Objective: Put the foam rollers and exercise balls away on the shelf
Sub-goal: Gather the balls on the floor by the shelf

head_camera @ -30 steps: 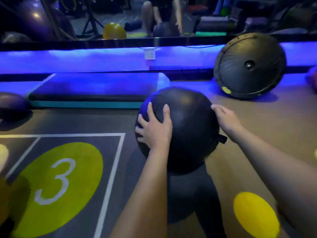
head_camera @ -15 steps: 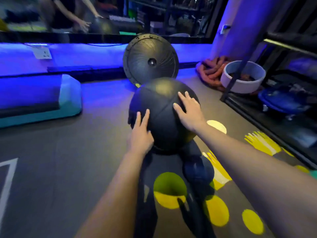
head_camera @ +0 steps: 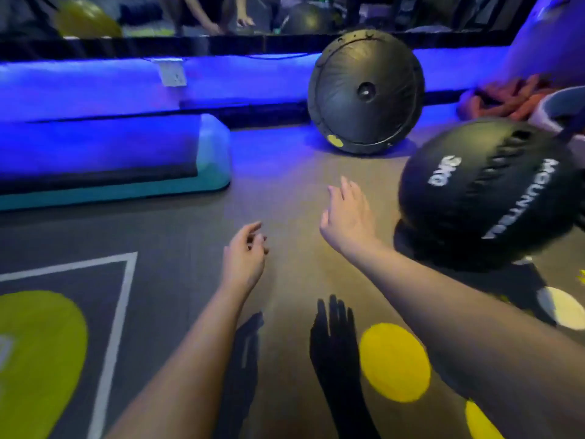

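Medicine ball [head_camera: 487, 191]: one, at right, untouched. Two hands empty: left hand [head_camera: 245, 258] loosely curled, right hand [head_camera: 348, 217] spread.

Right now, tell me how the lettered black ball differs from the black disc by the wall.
The lettered ball is a full sphere with white print; the disc shows a flat ribbed face with a centre hub. The ball is nearer, beside the right hand; the disc stands on edge by the blue-lit ledge. Both are black, and neither is held.
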A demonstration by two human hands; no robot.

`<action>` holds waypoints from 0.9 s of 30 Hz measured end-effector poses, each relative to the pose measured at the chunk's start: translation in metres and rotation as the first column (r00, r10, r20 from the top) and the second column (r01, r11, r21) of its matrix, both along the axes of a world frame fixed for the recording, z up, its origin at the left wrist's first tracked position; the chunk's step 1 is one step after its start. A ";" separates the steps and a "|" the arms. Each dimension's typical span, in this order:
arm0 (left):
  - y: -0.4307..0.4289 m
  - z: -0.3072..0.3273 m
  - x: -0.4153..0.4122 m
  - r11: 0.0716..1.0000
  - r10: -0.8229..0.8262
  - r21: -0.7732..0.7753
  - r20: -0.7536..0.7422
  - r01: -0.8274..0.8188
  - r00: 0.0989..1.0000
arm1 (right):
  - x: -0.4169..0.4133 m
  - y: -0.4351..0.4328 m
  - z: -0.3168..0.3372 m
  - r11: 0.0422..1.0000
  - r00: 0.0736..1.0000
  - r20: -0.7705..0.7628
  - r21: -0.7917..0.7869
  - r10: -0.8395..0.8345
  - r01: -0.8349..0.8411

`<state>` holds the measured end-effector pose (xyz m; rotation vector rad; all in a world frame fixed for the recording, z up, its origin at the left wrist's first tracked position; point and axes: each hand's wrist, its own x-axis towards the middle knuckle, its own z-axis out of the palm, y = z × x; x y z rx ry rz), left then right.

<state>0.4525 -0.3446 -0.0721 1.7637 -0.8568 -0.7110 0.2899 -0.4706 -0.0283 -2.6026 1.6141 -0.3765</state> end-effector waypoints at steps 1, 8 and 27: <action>0.009 0.005 0.029 0.997 0.071 0.006 -0.042 -0.070 0.997 | 0.025 0.009 -0.006 0.998 1.000 0.025 0.060 0.011 -0.012; 0.147 0.094 0.164 0.875 0.472 0.243 -0.229 -0.420 0.851 | 0.180 0.153 0.044 0.846 0.977 -0.037 0.508 0.208 -0.161; 0.444 0.319 0.370 0.371 0.904 0.675 -0.107 -0.638 0.413 | 0.506 0.375 0.283 0.362 0.805 -0.035 0.904 0.592 -0.227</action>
